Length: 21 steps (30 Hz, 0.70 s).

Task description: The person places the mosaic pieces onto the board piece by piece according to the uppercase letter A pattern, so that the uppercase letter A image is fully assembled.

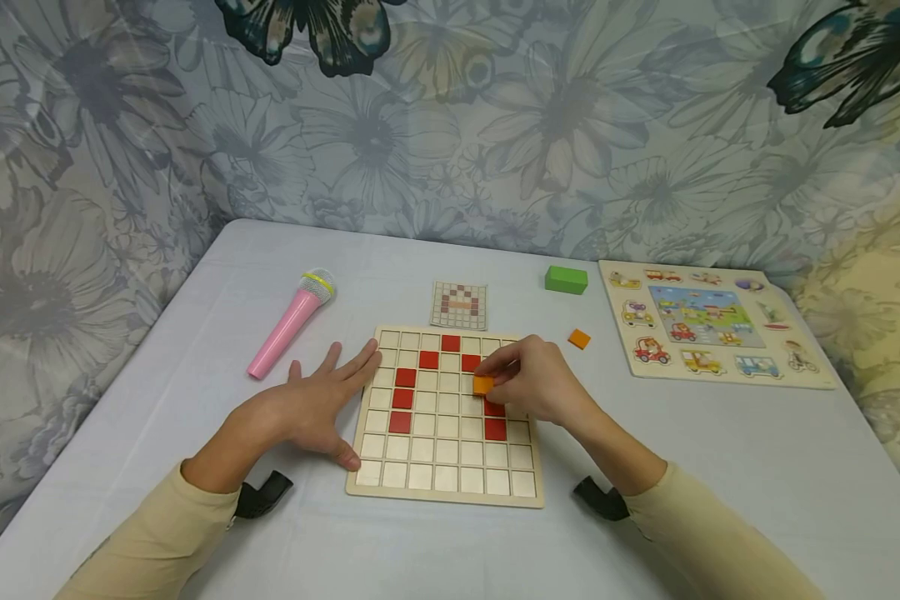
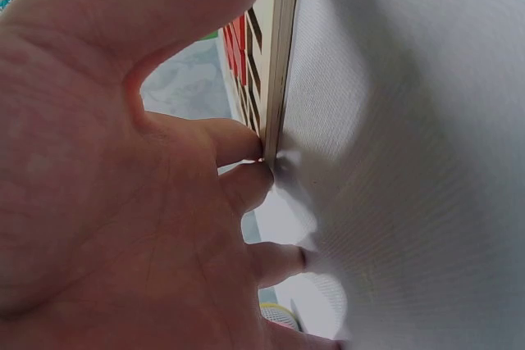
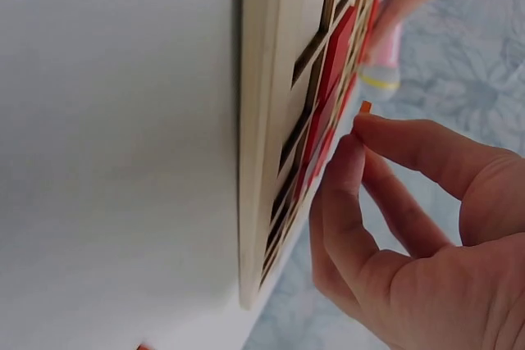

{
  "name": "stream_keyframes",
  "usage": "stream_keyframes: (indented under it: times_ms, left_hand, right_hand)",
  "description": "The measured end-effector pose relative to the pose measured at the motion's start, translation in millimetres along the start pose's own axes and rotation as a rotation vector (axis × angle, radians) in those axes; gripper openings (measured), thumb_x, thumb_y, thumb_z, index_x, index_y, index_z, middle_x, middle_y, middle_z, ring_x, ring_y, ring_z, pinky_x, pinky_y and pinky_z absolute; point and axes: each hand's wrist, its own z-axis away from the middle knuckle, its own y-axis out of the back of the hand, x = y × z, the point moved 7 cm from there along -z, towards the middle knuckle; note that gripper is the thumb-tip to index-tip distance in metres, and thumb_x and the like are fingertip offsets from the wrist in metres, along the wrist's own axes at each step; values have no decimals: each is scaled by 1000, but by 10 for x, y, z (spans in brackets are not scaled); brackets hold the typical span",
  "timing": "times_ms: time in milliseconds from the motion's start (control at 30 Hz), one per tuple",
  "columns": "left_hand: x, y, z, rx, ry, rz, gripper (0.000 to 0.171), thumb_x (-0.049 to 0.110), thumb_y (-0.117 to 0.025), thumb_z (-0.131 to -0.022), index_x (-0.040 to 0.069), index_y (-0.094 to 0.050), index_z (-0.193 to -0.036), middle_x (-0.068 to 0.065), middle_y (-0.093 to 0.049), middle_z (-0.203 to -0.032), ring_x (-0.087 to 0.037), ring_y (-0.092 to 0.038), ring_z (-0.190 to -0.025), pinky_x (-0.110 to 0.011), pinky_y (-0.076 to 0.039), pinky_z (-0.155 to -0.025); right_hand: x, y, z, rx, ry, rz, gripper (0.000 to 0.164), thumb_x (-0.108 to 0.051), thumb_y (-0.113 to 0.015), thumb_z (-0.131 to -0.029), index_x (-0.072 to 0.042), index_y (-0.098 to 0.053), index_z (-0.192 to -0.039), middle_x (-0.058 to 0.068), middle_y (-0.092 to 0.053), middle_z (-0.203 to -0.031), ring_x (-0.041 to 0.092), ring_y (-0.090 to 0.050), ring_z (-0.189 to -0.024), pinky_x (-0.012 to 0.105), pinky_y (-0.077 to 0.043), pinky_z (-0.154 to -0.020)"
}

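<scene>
A wooden grid board [image 1: 444,498] with square recesses lies on the table, several of them filled with red tiles [image 1: 400,422]. My right hand [image 1: 536,383] pinches an orange square tile [image 1: 482,385] between thumb and fingertips, over the board's right half. That tile's edge [image 3: 366,107] sticks out past the fingertips in the right wrist view. My left hand [image 1: 318,408] lies with spread fingers along the board's left edge, thumb at the lower left corner and fingertips near the upper left. In the left wrist view its fingers [image 2: 242,141] touch the board's side.
Behind the board lies a small pattern card [image 1: 459,306]. A pink toy microphone [image 1: 288,325] is at the left. To the right are a green block [image 1: 566,280], a loose orange tile [image 1: 579,339] and a picture puzzle board [image 1: 720,325]. A patterned curtain [image 1: 450,150] hangs behind the table.
</scene>
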Motion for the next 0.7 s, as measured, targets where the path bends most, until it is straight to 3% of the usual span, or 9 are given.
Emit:
stream_keyframes:
  times_ms: [200, 433, 700]
  left_hand:
    - [-3, 0, -4, 0, 1, 1, 141, 48, -97, -66, 16, -7, -169, 0, 6, -178, -49, 4, -160, -88, -5, -110]
    - [-7, 1, 0, -3, 3, -4, 140, 48, -96, -67, 16, -7, -169, 0, 7, -178, -49, 5, -160, -87, -4, -111]
    - [-8, -5, -8, -4, 6, -12, 140, 49, -96, -67, 16, -7, -169, 0, 6, -178, -49, 3, -160, -88, -6, -110]
  right_hand:
    - [-114, -115, -27, -30, 8, 2, 24, -6, -90, -75, -17, -85, -95, -3, -76, -90, 13, -67, -78, 30, -57, -71]
    - [-222, -219, -53, -60, 26, -11, 26, 0, -87, -73, -18, -84, -93, -4, -76, -92, 12, -67, -79, 28, -57, -71]
    - [-361, -346, -91, -97, 68, -5, 27, 2, -86, -72, -16, -84, -92, -4, -76, -84, 11, -65, -76, 27, -56, -71]
